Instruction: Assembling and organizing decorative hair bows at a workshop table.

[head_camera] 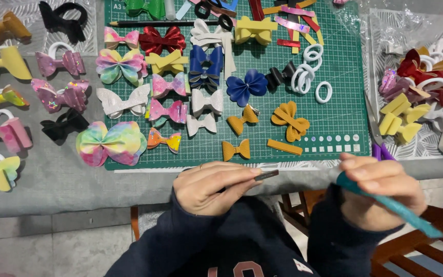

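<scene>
The left hand [208, 187] is curled closed, thumb and fingertips pinching a small dark flat strip [266, 175] that juts out to the right, just below the near edge of the green cutting mat [334, 102]. The right hand [383, 190], off the mat's near right corner, is closed around a teal glittery strip [401, 210], rough and sparkly, which runs slanting down and away from the mat.

On the gridded mat lie many small bows: a glossy red foil bow [162, 40] near the far edge, a navy layered bow [206, 66] beside it, a rounded blue petal-shaped bow [247, 87] at the middle, and mustard felt-like bows [289, 120] nearer the hands, with a flat mustard strip [284, 147] beside them. A cluster of white elastic rings [308, 72] sits toward the mat's right side. A large pastel rainbow bow [111, 143] overlaps the mat's near left corner. Left of the mat, on grey cloth [52, 179], are pink glitter bows [60, 95] on white bands. Purple-handled scissors [380, 146] lie just off the mat's right edge
</scene>
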